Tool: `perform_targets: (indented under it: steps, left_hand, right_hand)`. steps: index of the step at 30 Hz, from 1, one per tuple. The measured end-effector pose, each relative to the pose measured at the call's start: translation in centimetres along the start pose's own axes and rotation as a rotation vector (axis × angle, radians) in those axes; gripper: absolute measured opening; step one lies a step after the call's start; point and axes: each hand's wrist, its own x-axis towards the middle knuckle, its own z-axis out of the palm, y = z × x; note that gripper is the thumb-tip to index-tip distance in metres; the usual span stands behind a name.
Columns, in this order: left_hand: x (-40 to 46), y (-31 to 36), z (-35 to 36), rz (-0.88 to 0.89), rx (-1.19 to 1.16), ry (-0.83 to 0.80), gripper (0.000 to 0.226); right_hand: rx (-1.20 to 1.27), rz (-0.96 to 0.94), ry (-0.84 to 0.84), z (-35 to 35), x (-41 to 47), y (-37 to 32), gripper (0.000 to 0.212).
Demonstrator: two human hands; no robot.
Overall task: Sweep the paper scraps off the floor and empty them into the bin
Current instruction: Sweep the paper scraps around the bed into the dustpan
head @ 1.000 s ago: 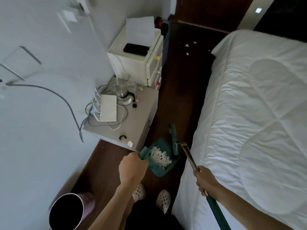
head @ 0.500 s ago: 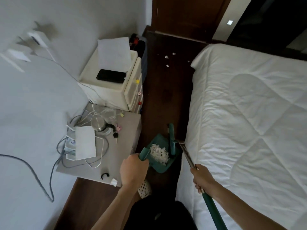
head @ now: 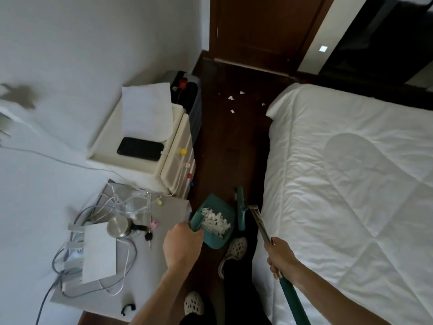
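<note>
A white-quilted bed (head: 351,195) fills the right side of a narrow bedroom, the landmark for everything else here. Along its left edge runs a strip of dark wood floor (head: 229,141), and across that strip from the bed stand a cream drawer unit (head: 145,146) carrying a sheet of paper and a black phone (head: 140,148), and nearer the camera a low grey table (head: 164,233) strewn with cables, a metal cup and keys. Just left of the bed's near edge, a person's left hand (head: 182,245) grips the handle of a teal dustpan (head: 212,221), held above the floor and loaded with white paper scraps (head: 215,222). The right hand (head: 280,258), against the bed's side, is wrapped round the shaft of a green-handled broom (head: 262,227), its head beside the dustpan. More loose scraps (head: 232,97) lie on the floor off the bed's far left corner. White perforated shoes show below the dustpan.
</note>
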Motion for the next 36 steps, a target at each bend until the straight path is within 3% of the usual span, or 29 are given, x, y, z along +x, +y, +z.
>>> perform_targets:
  steps: [3,9,13,19,27,36]
  left_hand:
    - [3.3,3.7,0.7,-0.023,-0.017,0.019,0.031]
    - [9.6,13.3,1.4,-0.111,-0.005,0.056,0.014]
    - [13.5,19.4,1.9,-0.133,-0.047,0.096,0.019]
    - [20.6,28.0,1.3,-0.071,-0.066,0.147,0.017]
    - [32.7,39.0,-0.8,-0.027,-0.135,0.061,0.023]
    - [45.1,47.9,-0.1,-0.016,-0.033,0.107,0.021]
  right_hand:
    - [-0.018,-0.033,-0.037,-2.8,3.6,-3.7,0.016]
    - [-0.116,-0.097,-0.053,-9.0,10.2,-11.2,0.017]
    - [-0.115,-0.128,-0.043,-12.6,14.1,-16.5,0.017]
    - [-0.097,-0.146,-0.025,-16.9,19.3,-24.6,0.018]
    - [-0.020,-0.134,-0.005,-23.1,27.0,-36.6,0.019]
    - [0.056,-0.119,0.003,-30.3,36.4,-47.4,0.018]
